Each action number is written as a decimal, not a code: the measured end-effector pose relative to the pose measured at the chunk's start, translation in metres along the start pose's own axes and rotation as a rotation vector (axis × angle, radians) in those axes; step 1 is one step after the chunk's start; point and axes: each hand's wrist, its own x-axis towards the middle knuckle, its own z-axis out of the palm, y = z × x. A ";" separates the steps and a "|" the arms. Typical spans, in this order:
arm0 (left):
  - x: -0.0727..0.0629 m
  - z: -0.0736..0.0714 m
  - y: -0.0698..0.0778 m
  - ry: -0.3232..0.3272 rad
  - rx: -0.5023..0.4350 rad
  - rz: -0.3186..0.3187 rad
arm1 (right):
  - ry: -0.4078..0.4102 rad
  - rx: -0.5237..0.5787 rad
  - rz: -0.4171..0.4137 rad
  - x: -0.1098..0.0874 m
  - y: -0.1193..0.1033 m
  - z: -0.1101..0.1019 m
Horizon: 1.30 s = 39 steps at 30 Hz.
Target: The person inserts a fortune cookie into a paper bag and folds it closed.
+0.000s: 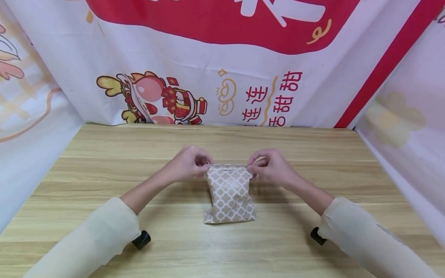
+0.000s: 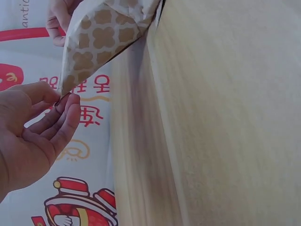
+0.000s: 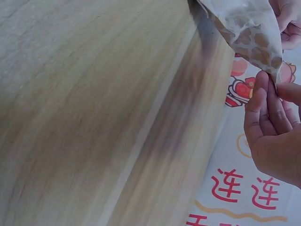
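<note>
A tan pouch (image 1: 230,193) with a white lattice pattern stands at the middle of the table, its far edge raised and its near edge lying on the wood. At the pouch's upper left corner, my left hand (image 1: 191,162) pinches the edge between thumb and fingers. My right hand (image 1: 271,167) pinches the upper right corner in the same way. In the left wrist view the left hand (image 2: 33,125) grips one tip of the pouch (image 2: 101,40). The right wrist view has the right hand (image 3: 277,127) on the other tip. What the pouch contains is hidden.
The wood-grain table (image 1: 132,147) reaches back to a white and red printed cloth (image 1: 226,56). Printed cloths also hang at the left and right sides. A black object (image 1: 141,240) sits under the left sleeve, and another black object (image 1: 318,236) under the right sleeve.
</note>
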 end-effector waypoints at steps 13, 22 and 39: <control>0.004 -0.003 -0.016 -0.084 -0.145 -0.072 | -0.015 0.058 0.096 0.010 0.010 0.004; 0.004 -0.002 -0.017 -0.107 -0.185 -0.066 | -0.032 0.112 0.086 0.011 0.014 0.004; 0.012 0.001 -0.032 -0.152 -0.251 -0.168 | -0.040 0.112 0.147 0.019 0.023 0.008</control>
